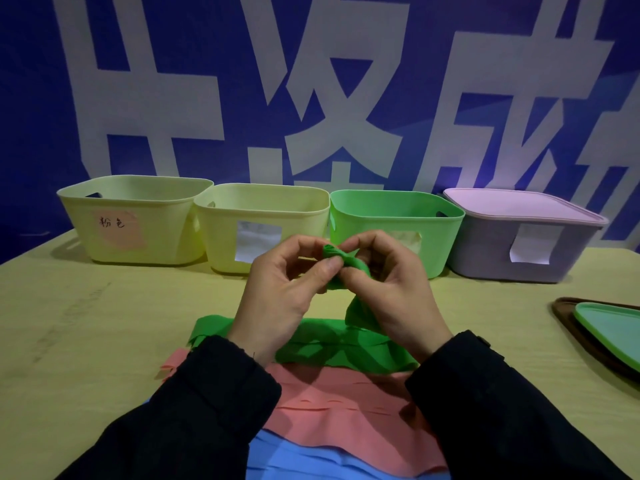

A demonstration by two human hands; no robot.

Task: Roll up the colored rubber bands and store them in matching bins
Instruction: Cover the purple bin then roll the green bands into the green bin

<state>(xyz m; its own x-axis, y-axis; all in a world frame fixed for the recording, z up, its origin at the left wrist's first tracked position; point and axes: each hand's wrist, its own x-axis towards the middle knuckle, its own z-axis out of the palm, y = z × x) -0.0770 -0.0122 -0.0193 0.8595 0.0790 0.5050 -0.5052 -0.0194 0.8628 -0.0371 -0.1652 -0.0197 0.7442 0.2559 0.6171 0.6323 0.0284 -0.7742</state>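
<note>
Both hands are raised above the table (104, 341), working one green band (341, 268) between them. The left hand (284, 289) pinches the rolled end of the band with thumb and curled fingers, and the right hand (391, 289) grips the same roll from the other side, fingers curled round it. The rest of that band hangs down from the roll to a heap of green bands (346, 348) lying flat on the table between the wrists. Partly under the green heap lies a spread of pink bands (329, 410), and nearest the person a layer of blue bands (294, 459) shows from under the pink.

Four bins stand in a row at the far edge of the table, touching or nearly touching one another. From the left: a pale yellow bin (138, 220) with a pink label bearing handwriting, a second pale yellow bin (263, 226) with a white label, a green bin (398, 220) (its label half hidden by the hands), and a purple bin (519, 244) closed by a pink lid (519, 206). The three open bins show only their inner walls from this angle; whether anything lies at the bottom cannot be told.

At the right edge of the table a green lid (609, 327) rests on a dark brown lid (568, 313).
</note>
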